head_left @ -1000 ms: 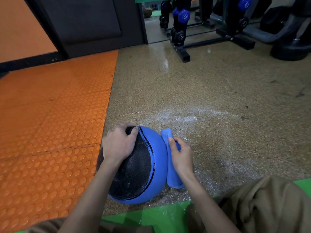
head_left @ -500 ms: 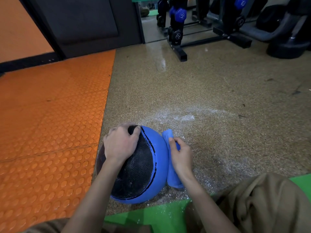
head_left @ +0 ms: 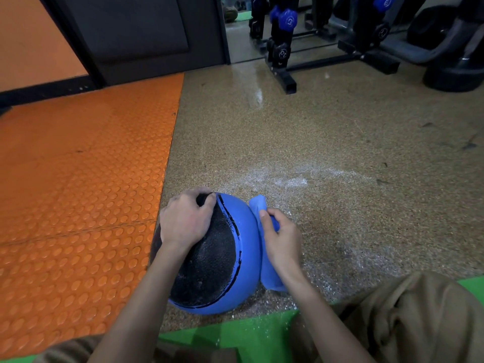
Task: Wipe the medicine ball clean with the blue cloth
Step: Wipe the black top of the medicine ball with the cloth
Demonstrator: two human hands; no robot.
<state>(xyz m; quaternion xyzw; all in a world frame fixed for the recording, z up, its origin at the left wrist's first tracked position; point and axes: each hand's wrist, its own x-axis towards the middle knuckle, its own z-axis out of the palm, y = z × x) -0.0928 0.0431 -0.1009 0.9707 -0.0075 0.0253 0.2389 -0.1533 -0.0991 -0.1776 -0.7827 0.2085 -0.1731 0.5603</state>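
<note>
A blue and black medicine ball (head_left: pixel 241 247) sits on the speckled floor close in front of me. My left hand (head_left: pixel 183 221) lies over its upper left side, fingers curled round the top of the black textured panel. Against the ball's right flank hangs the blue cloth (head_left: pixel 267 273). My right hand (head_left: pixel 281 239) grips this cloth and presses it to the ball; the cloth's top end sticks up past my thumb.
An orange studded mat (head_left: pixel 78 192) borders the ball on the left. White dust (head_left: pixel 288 182) marks the floor beyond the ball. A black dumbbell rack (head_left: pixel 282 56) and other gym equipment (head_left: pixel 450 48) stand at the back. A green mat (head_left: pixel 235 336) and my knees lie near me.
The ball, cloth and both hands keep nearly the same pose. My right hand has shifted only slightly along the ball's right side with the cloth.
</note>
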